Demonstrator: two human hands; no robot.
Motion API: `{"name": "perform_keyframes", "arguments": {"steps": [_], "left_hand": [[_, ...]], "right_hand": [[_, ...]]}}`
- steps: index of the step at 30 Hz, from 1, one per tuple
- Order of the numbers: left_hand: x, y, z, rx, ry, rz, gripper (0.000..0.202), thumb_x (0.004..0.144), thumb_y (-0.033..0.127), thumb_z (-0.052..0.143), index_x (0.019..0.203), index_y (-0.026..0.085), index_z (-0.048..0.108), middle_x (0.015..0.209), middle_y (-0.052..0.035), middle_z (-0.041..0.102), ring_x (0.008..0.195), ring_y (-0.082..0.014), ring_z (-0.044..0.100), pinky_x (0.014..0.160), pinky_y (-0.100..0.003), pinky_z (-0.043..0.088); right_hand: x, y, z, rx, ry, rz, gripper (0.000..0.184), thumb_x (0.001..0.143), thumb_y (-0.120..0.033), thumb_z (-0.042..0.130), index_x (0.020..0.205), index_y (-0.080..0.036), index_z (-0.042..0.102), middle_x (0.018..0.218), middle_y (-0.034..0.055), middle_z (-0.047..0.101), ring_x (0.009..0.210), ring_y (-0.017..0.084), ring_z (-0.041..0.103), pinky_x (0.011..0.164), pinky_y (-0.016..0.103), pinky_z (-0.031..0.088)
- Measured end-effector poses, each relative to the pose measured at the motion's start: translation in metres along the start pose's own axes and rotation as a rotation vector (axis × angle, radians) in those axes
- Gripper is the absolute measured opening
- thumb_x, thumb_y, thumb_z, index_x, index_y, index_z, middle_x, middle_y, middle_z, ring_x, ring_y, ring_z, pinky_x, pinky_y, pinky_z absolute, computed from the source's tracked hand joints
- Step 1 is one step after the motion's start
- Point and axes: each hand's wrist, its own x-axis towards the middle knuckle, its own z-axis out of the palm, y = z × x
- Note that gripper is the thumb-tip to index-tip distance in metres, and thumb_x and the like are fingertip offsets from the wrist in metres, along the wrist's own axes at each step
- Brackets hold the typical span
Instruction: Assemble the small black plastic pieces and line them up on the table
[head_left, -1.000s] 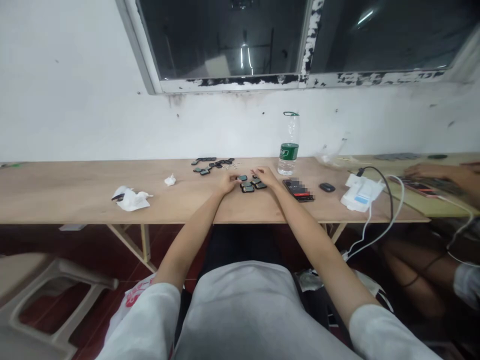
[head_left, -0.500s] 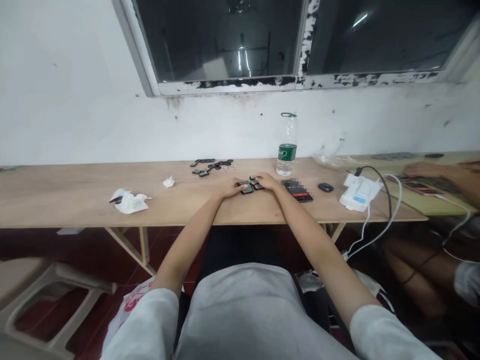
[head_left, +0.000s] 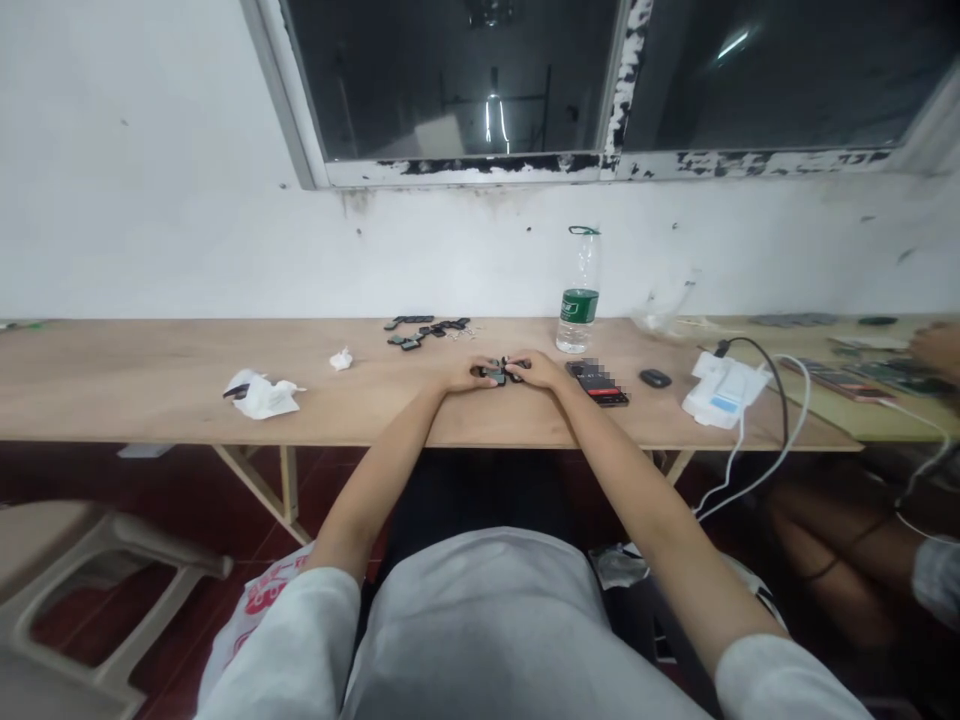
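My left hand (head_left: 466, 376) lies on the wooden table, thumb and fingers curled round a small flat piece (head_left: 495, 374) with a black rim and grey-green face. Close beside it, my right hand (head_left: 537, 370) has its fingers closed on another small dark piece (head_left: 516, 366), largely covered by the fingers. These pieces sit close together between the two hands; whether they are joined I cannot tell. Behind my hands lies a loose group of similar dark pieces (head_left: 410, 342), with tiny pale bits (head_left: 457, 333) scattered beside it.
Right of my hands are a phone (head_left: 598, 383), a water bottle (head_left: 577, 310), a small black oval object (head_left: 655, 378) and a white power strip (head_left: 724, 388) with cables. Crumpled tissues (head_left: 264, 396) lie left. A co-worker's hand (head_left: 934, 350) appears far right. A plastic stool (head_left: 112, 580) stands lower left.
The fingers of both hands have curled further round the small pieces, and less of the pieces shows. The view has shifted slightly. The co-worker's hand has moved back to the right.
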Motion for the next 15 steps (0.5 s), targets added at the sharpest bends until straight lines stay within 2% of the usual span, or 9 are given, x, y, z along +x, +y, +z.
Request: {"name": "perform_keyframes", "arguments": {"steps": [4, 7, 10, 13, 15], "left_hand": [[0.000, 0.001, -0.001, 0.000, -0.012, 0.002, 0.053, 0.074, 0.054, 0.097, 0.118, 0.027, 0.086, 0.136, -0.0114, 0.080, 0.125, -0.0338, 0.075, 0.107, -0.045, 0.061], [-0.001, 0.004, 0.000, 0.000, 0.007, -0.012, 0.057, 0.073, 0.053, 0.098, 0.122, 0.027, 0.085, 0.132, -0.0107, 0.081, 0.117, -0.0322, 0.077, 0.102, -0.043, 0.063], [-0.001, 0.007, 0.001, -0.022, 0.037, -0.039, 0.057, 0.078, 0.056, 0.093, 0.125, 0.025, 0.083, 0.134, -0.0117, 0.080, 0.117, -0.0325, 0.077, 0.102, -0.043, 0.063], [0.001, 0.005, 0.001, -0.030, 0.175, -0.076, 0.048, 0.089, 0.060, 0.080, 0.118, 0.022, 0.082, 0.131, -0.0129, 0.080, 0.120, -0.0331, 0.075, 0.107, -0.046, 0.061], [0.004, -0.001, -0.001, -0.030, 0.289, -0.120, 0.041, 0.096, 0.058, 0.072, 0.110, 0.021, 0.082, 0.119, -0.0129, 0.082, 0.117, -0.0335, 0.076, 0.108, -0.049, 0.061]], "right_hand": [[0.000, -0.003, 0.000, 0.066, 0.025, 0.001, 0.012, 0.091, -0.031, 0.080, 0.089, -0.022, 0.088, 0.105, 0.0083, 0.087, 0.102, 0.029, 0.080, 0.103, 0.038, 0.060], [0.004, -0.001, 0.000, 0.150, 0.124, 0.069, 0.014, 0.092, -0.026, 0.079, 0.101, -0.019, 0.087, 0.119, 0.0133, 0.085, 0.109, 0.030, 0.079, 0.107, 0.043, 0.059], [0.009, 0.004, 0.000, 0.152, 0.178, 0.136, 0.018, 0.096, -0.021, 0.070, 0.105, -0.017, 0.086, 0.126, 0.0152, 0.083, 0.116, 0.029, 0.078, 0.112, 0.043, 0.057], [0.013, 0.010, 0.000, 0.102, 0.213, 0.178, 0.022, 0.097, -0.017, 0.064, 0.102, -0.016, 0.086, 0.126, 0.0150, 0.083, 0.122, 0.028, 0.076, 0.116, 0.042, 0.054], [0.015, 0.015, 0.001, 0.083, 0.232, 0.215, 0.023, 0.096, -0.015, 0.063, 0.101, -0.017, 0.086, 0.126, 0.0151, 0.083, 0.123, 0.028, 0.075, 0.118, 0.042, 0.053]]}}
